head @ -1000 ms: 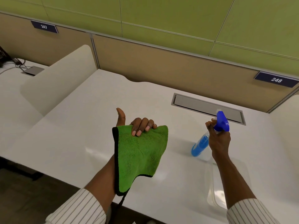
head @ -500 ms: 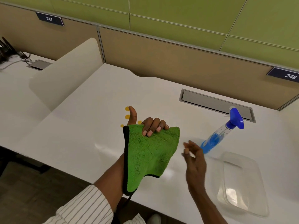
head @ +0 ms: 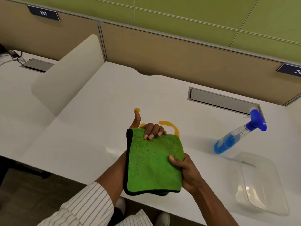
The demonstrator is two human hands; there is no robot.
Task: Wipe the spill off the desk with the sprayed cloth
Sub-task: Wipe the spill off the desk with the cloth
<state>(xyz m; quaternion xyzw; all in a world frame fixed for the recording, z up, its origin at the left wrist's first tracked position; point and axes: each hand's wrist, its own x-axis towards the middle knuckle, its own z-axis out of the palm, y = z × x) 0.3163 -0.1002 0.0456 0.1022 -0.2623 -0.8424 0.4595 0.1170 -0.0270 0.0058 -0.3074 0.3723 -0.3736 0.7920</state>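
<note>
Both hands, left (head: pixel 150 130) and right (head: pixel 184 170), keep a closed grip on the green cloth (head: pixel 154 162), held above the white worktop (head: pixel 91 128) and partly hiding the yellow spill (head: pixel 169 125). Spray bottle (head: pixel 236 137) and clear tray (head: pixel 260 181) sit right; plaque (head: pixel 43 13) reads "247".

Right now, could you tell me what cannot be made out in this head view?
- Spill: the left hand and green cloth cover part of it, so its full extent is unknown.
- Cloth dampness: not visible.
- Right desk number plate: cut off by the frame edge.
- Clear plastic container: too transparent to tell its contents.
- Spray bottle label: too small to read.
</note>
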